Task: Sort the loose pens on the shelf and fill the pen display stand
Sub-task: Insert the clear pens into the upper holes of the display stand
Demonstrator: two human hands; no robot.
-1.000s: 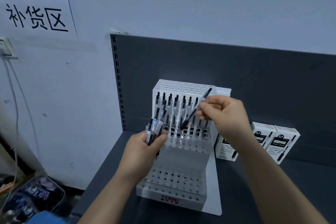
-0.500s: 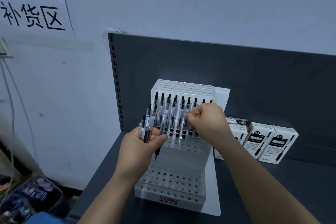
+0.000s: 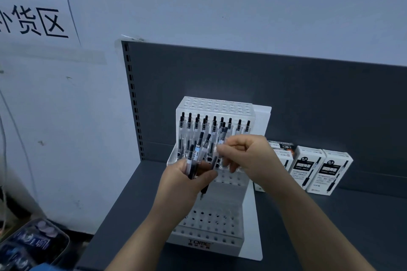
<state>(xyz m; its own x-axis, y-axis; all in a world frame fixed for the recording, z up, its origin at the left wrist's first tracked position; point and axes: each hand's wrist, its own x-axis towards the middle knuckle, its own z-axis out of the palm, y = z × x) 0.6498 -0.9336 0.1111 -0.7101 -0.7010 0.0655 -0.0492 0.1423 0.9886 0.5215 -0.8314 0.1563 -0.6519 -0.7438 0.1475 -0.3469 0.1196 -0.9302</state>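
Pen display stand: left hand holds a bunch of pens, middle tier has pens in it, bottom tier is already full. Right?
Not quite. The head view shows the bottom tier of the pen display stand with open, empty holes, not full. The rest stands: the left hand holds a bunch of pens, and the middle tier has standing pens in it.

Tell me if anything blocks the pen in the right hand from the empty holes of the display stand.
Partly. The left hand with its bundle of pens covers the left of the display stand at its middle tier, right beside the pen in the right hand. The bottom tier's empty holes show nothing over them.
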